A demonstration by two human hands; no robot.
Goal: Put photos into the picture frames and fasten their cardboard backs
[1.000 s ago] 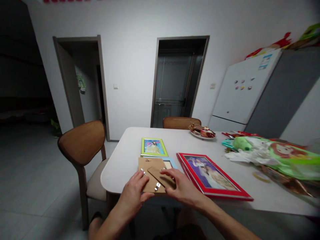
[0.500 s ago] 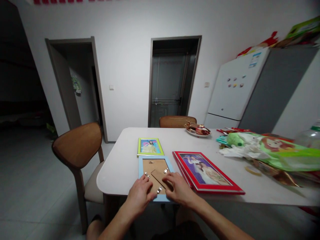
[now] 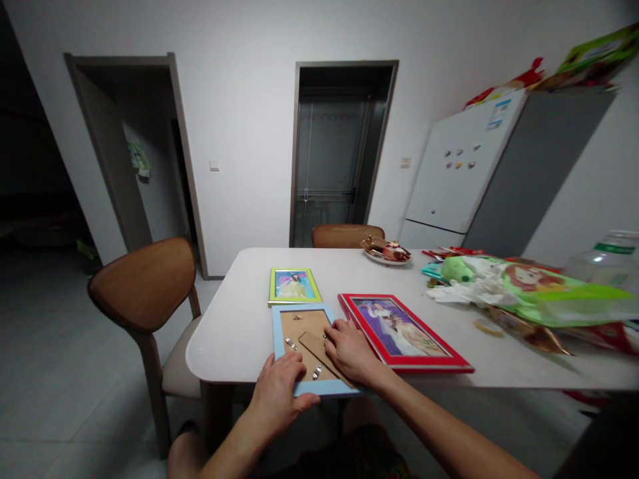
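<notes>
A light blue picture frame [image 3: 277, 332] lies back side up at the table's front edge, its brown backing board [image 3: 304, 326] showing a folded-flat stand and metal clips. My left hand [image 3: 282, 386] rests on the frame's lower left corner, fingers bent over the edge and thumb along the front rim. On the right side of the backing is my right hand [image 3: 349, 349], its fingers curled down by the right clip, which they partly hide. A yellow-green frame [image 3: 294, 285] lies just behind, and red frames [image 3: 404, 332] lie to the right, a photo facing up.
The white table [image 3: 229, 319] has a plate of food [image 3: 387, 256] at the back and a green plastic bag [image 3: 549, 286] with crumpled tissue, tape roll [image 3: 488, 327] and clear bottle [image 3: 612, 259] on the right. A wooden chair [image 3: 144, 286] stands left.
My right hand has moved up and forward along the backing to the right clip. My left hand has shifted slightly onto the lower left corner. The view has turned a little.
</notes>
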